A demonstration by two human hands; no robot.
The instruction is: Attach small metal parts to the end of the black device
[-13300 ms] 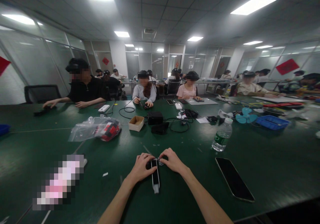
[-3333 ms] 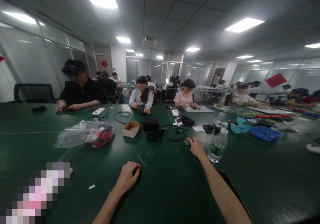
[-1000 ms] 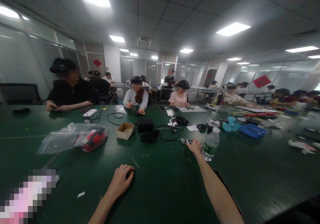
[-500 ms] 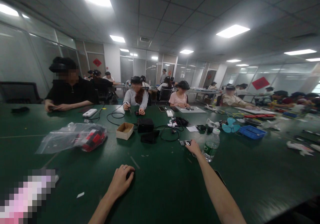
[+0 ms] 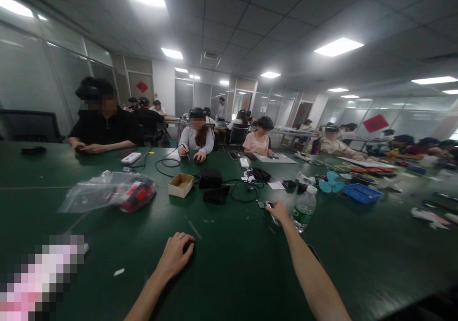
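Note:
My left hand (image 5: 175, 254) rests on the green table, with a ring on one finger. Its fingers curve downward and the thumb stands apart, with a dark gap between them and nothing visible inside. Farther forward, my right hand (image 5: 279, 212) is closed on a small dark and silver piece (image 5: 271, 206) whose kind is too small to make out. Small greyish parts (image 5: 262, 204) lie at its fingertips. A clear water bottle (image 5: 305, 210) with a green label stands just right of that hand, and a dark flat object partly shows behind my right forearm.
Ahead lie an open cardboard box (image 5: 181, 185), a black box (image 5: 210, 178) and a coiled cable (image 5: 245, 192). A plastic bag (image 5: 107, 192) with red and black contents lies left. A blue tray (image 5: 363, 193) and blue fan blades (image 5: 331, 182) lie right. Several people sit across the table.
The view has shifted slightly, so the scene sits a little farther right. Both my hands stay in nearly the same places on the table.

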